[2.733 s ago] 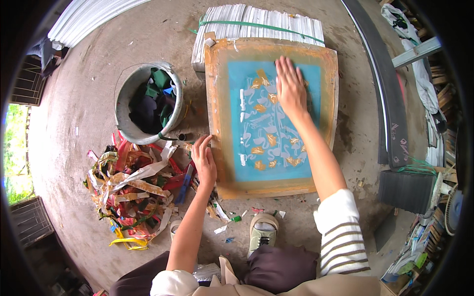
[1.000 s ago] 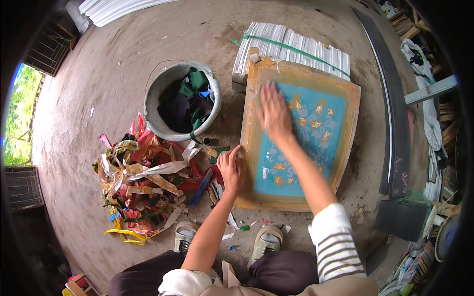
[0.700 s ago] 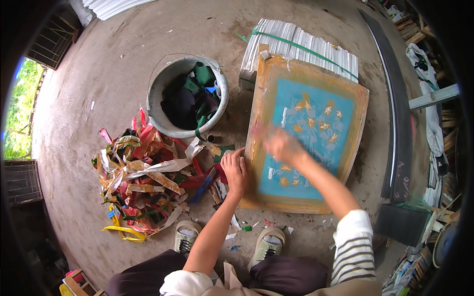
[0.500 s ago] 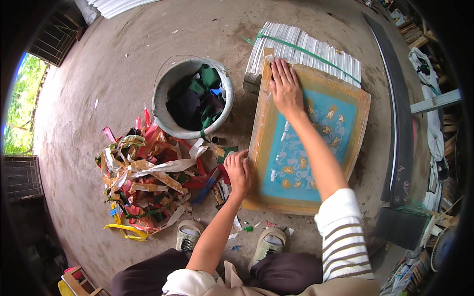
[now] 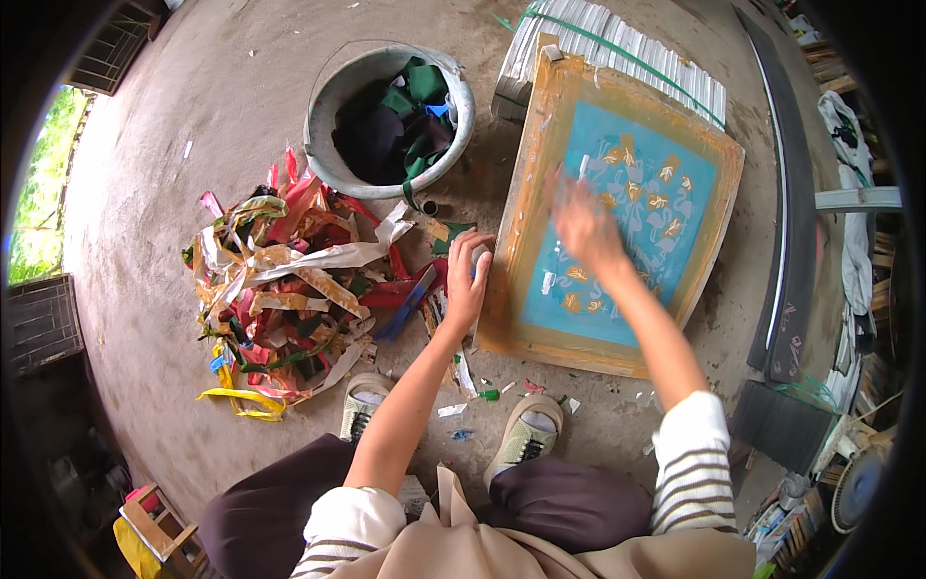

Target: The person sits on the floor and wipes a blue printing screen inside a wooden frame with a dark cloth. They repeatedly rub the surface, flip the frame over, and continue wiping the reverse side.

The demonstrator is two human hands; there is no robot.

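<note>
A screen-printing frame [image 5: 540,198] with a blue-green mesh [image 5: 569,323] patterned with pale birds and golden leaves lies tilted, its far end against a bundled white stack. Over the left part of the mesh is my right hand [image 5: 586,230], its fingers smeared by motion; whether it touches the mesh I cannot tell. My left hand [image 5: 468,280] is at the frame's left edge, fingers loosely bent and apart, with nothing seen in it. Left of that hand lies a blue strip-like tool [image 5: 407,304] among scraps.
A grey bucket [image 5: 316,145] with dark and green cloth pieces stands left of the frame. In front of it spreads a heap of torn tape strips [image 5: 289,299]. The white stack [image 5: 627,53] is tied with green strap. Long black boards [image 5: 786,241] lie at right. My shoes [image 5: 526,434] are near.
My right hand has left the frame's far left corner and come nearer, over the mesh. My left hand stays by the left edge. The whole view has shifted slightly.
</note>
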